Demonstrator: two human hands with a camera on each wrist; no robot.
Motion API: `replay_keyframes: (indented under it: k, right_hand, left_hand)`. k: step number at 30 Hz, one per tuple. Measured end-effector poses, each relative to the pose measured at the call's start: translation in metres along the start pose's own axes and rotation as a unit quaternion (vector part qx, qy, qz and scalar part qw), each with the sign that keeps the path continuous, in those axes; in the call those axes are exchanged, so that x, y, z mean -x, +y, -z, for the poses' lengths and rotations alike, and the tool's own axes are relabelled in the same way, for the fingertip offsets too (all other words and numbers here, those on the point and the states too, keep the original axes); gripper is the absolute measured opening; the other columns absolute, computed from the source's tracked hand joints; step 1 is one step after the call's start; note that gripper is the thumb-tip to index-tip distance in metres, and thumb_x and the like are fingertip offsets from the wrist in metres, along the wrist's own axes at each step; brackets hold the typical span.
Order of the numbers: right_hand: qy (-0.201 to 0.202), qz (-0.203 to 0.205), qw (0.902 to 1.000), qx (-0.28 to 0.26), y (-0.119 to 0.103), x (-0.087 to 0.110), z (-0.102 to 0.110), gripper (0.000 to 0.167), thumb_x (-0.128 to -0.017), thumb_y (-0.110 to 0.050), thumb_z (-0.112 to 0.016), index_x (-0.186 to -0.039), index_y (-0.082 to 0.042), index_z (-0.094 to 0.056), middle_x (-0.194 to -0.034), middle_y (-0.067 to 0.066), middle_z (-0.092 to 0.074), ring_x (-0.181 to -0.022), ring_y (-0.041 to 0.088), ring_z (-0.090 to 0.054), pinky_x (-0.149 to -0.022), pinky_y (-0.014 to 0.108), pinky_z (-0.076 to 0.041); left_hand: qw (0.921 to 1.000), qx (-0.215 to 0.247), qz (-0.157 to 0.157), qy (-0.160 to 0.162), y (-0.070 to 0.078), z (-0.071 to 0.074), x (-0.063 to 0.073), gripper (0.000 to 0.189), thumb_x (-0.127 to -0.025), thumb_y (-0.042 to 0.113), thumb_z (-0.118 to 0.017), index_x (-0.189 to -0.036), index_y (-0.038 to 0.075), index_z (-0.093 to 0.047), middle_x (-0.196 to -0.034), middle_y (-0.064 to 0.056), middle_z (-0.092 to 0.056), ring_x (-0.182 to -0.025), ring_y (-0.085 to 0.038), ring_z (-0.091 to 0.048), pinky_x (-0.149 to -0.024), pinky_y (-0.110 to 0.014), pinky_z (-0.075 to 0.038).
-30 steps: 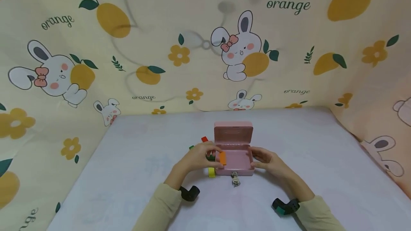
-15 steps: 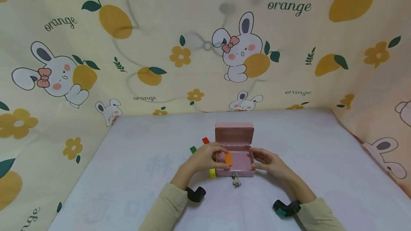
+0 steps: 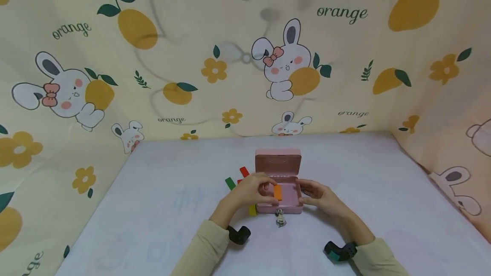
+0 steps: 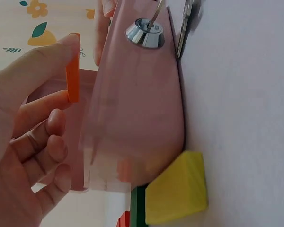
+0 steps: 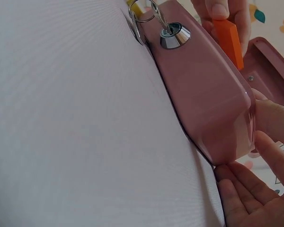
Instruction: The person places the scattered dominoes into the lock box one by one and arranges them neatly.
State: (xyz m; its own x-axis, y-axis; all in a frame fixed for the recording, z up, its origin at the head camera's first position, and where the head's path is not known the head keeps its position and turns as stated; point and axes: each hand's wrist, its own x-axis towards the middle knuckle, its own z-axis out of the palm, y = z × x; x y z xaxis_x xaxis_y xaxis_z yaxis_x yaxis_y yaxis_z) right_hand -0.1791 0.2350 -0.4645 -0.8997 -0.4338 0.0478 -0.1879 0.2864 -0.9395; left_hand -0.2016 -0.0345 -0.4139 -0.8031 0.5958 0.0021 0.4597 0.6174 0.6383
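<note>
A pink metal cash box (image 3: pixel 264 209) stands with its lid (image 3: pixel 278 163) raised. Over its inside, my left hand (image 3: pixel 249 193) pinches an orange block (image 3: pixel 278 192) upright between thumb and index finger; the other fingers curl loosely in the left wrist view. The block's lower end hangs near the rim in the right wrist view. My right hand (image 3: pixel 324 199) holds the box's right side, with some fingertips low by the table and others at the wall's upper edge (image 5: pixel 250 90). A key sits in the front lock (image 4: pixel 146 34), and more keys (image 3: pixel 281 218) hang from its ring.
Left of the box lie a yellow block (image 4: pixel 175 194), a green block (image 3: pixel 230 183) and a red block (image 3: pixel 244 171), with others partly hidden behind my left hand. A white cloth (image 3: pixel 172 225) covers the table. A printed curtain (image 3: pixel 245 88) rises behind it.
My left hand has carried the orange block rightward, from the box's left edge to over its middle, uncovering more of the green and red blocks. The right hand stays at the box's side.
</note>
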Motion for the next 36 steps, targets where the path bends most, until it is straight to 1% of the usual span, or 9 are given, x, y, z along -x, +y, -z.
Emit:
replay_keyframes:
  k: [2, 5, 12, 18, 23, 27, 30, 33, 36]
  right_hand:
    - [-0.003, 0.001, 0.9999, -0.012, 0.002, 0.000, -0.001, 0.060, -0.091, -0.015, -0.065, -0.141, 0.006, -0.040, -0.143, 0.033, -0.041, -0.121, -0.009, -0.052, -0.098, 0.006, -0.040]
    - [-0.009, 0.003, 0.9996, -0.026, 0.003, -0.001, -0.003, 0.060, -0.091, -0.015, -0.065, -0.141, 0.007, -0.039, -0.144, 0.034, -0.039, -0.116, -0.018, -0.047, -0.097, 0.004, -0.038]
    - [-0.014, 0.022, 0.9990, -0.035, 0.004, -0.002, -0.003, 0.059, -0.091, -0.012, -0.064, -0.140, 0.011, -0.039, -0.143, 0.037, -0.038, -0.115, -0.018, -0.048, -0.097, 0.003, -0.037]
    - [-0.013, 0.012, 0.9992, -0.035, 0.002, -0.002, -0.003, 0.060, -0.091, -0.014, -0.064, -0.140, 0.010, -0.038, -0.145, 0.036, -0.037, -0.115, -0.020, -0.046, -0.097, 0.003, -0.036]
    - [-0.004, -0.004, 0.9997, -0.026, 0.002, -0.002, -0.001, 0.061, -0.091, -0.016, -0.065, -0.140, 0.008, -0.039, -0.146, 0.033, -0.038, -0.116, -0.019, -0.047, -0.097, 0.004, -0.037]
    - [0.003, -0.023, 0.9996, -0.014, 0.001, -0.002, 0.000, 0.062, -0.090, -0.019, -0.067, -0.141, 0.004, -0.041, -0.147, 0.029, -0.040, -0.123, -0.008, -0.051, -0.099, 0.007, -0.040]
    - [0.002, -0.019, 0.9998, -0.011, 0.000, -0.002, 0.001, 0.062, -0.090, -0.018, -0.066, -0.141, 0.005, -0.041, -0.147, 0.029, -0.040, -0.127, 0.001, -0.053, -0.099, 0.008, -0.041]
    - [-0.003, -0.008, 0.9997, -0.021, 0.000, -0.001, 0.001, 0.062, -0.090, -0.016, -0.065, -0.141, 0.007, -0.039, -0.147, 0.032, -0.038, -0.123, -0.008, -0.051, -0.098, 0.005, -0.038]
    - [-0.009, -0.003, 0.9995, -0.031, 0.001, 0.000, 0.002, 0.062, -0.091, -0.015, -0.065, -0.141, 0.009, -0.037, -0.147, 0.034, -0.036, -0.116, -0.020, -0.046, -0.098, 0.003, -0.037]
  left_hand:
    - [1.0000, 0.001, 0.001, -0.004, 0.000, -0.002, -0.001, 0.048, -0.077, 0.040, -0.079, -0.117, 0.017, -0.067, -0.106, -0.003, -0.063, -0.094, -0.010, -0.050, -0.076, -0.017, -0.045]
    - [0.9999, 0.004, 0.006, -0.010, 0.001, -0.004, -0.001, 0.047, -0.077, 0.040, -0.079, -0.117, 0.017, -0.067, -0.102, -0.002, -0.060, -0.091, -0.009, -0.048, -0.074, -0.016, -0.044]
    - [1.0000, -0.004, 0.001, -0.008, 0.001, -0.009, -0.003, 0.047, -0.078, 0.042, -0.078, -0.117, 0.018, -0.067, -0.098, -0.003, -0.060, -0.090, -0.010, -0.048, -0.072, -0.015, -0.041]
    - [0.9996, -0.029, 0.002, -0.006, 0.001, -0.014, -0.007, 0.047, -0.078, 0.046, -0.077, -0.116, 0.021, -0.068, -0.100, 0.005, -0.061, -0.092, -0.005, -0.046, -0.078, -0.016, -0.041]
    - [0.9997, -0.025, -0.005, -0.005, 0.002, -0.019, -0.012, 0.047, -0.079, 0.043, -0.077, -0.118, 0.019, -0.067, -0.105, 0.003, -0.065, -0.092, -0.005, -0.050, -0.078, -0.016, -0.044]
    - [0.9997, -0.026, 0.002, -0.002, 0.005, -0.023, -0.016, 0.048, -0.079, 0.043, -0.077, -0.120, 0.020, -0.067, -0.112, 0.003, -0.067, -0.095, -0.006, -0.053, -0.084, -0.018, -0.047]
    - [0.9993, -0.036, 0.007, -0.002, 0.007, -0.026, -0.018, 0.049, -0.079, 0.044, -0.076, -0.121, 0.021, -0.066, -0.113, 0.003, -0.066, -0.096, -0.007, -0.053, -0.087, -0.020, -0.048]
    - [0.9989, -0.046, 0.010, -0.001, 0.008, -0.029, -0.019, 0.049, -0.079, 0.045, -0.075, -0.121, 0.021, -0.066, -0.107, 0.004, -0.064, -0.094, -0.007, -0.051, -0.084, -0.019, -0.047]
    - [0.9988, -0.047, 0.011, 0.000, 0.009, -0.033, -0.021, 0.049, -0.079, 0.045, -0.075, -0.122, 0.021, -0.065, -0.094, 0.005, -0.060, -0.086, -0.006, -0.048, -0.073, -0.017, -0.042]
